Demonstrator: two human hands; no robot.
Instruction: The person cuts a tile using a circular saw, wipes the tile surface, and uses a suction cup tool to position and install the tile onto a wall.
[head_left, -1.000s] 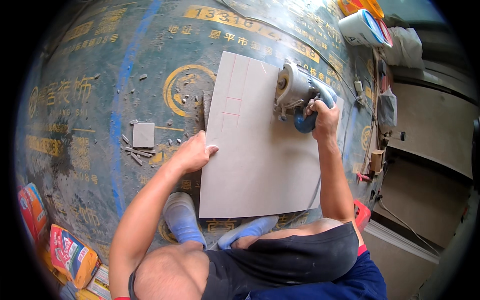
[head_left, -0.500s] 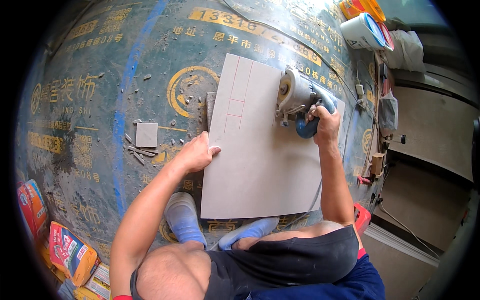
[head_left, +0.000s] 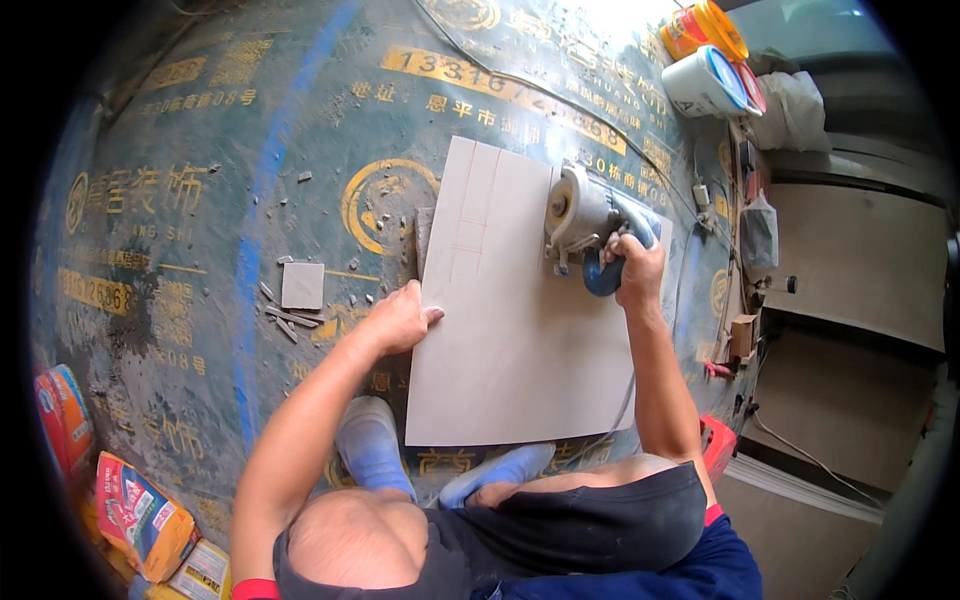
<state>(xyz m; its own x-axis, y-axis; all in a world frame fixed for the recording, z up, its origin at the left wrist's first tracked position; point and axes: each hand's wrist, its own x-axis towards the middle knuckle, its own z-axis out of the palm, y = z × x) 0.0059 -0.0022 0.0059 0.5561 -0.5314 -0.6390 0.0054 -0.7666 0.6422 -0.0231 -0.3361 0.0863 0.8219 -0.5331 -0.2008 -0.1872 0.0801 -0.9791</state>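
A large pale grey tile [head_left: 520, 370] lies on the floor in front of my feet, with thin red lines drawn near its far left corner. My left hand [head_left: 398, 318] is closed on the tile's left edge, thumb on top and fingers out of sight beneath. My right hand [head_left: 636, 270] wraps around the blue handle of a handheld tile cutter [head_left: 585, 215]. The cutter rests on the far right part of the tile, its round metal guard turned to the left. Its blade edge is hidden. A power cord trails from it toward me over the tile.
Left of the tile lie a small square offcut [head_left: 302, 286], narrow strips [head_left: 290, 322] and scattered chips. Bags [head_left: 145, 515] stand at lower left. Buckets [head_left: 708, 82] are at the far right, near a cable [head_left: 520, 78] crossing the floor. Large boards [head_left: 860, 265] lie along the right side.
My view has shifted slightly, so the scene sits a little lower in the picture. Both hands keep their holds, and the cutter stays at about the same place on the tile.
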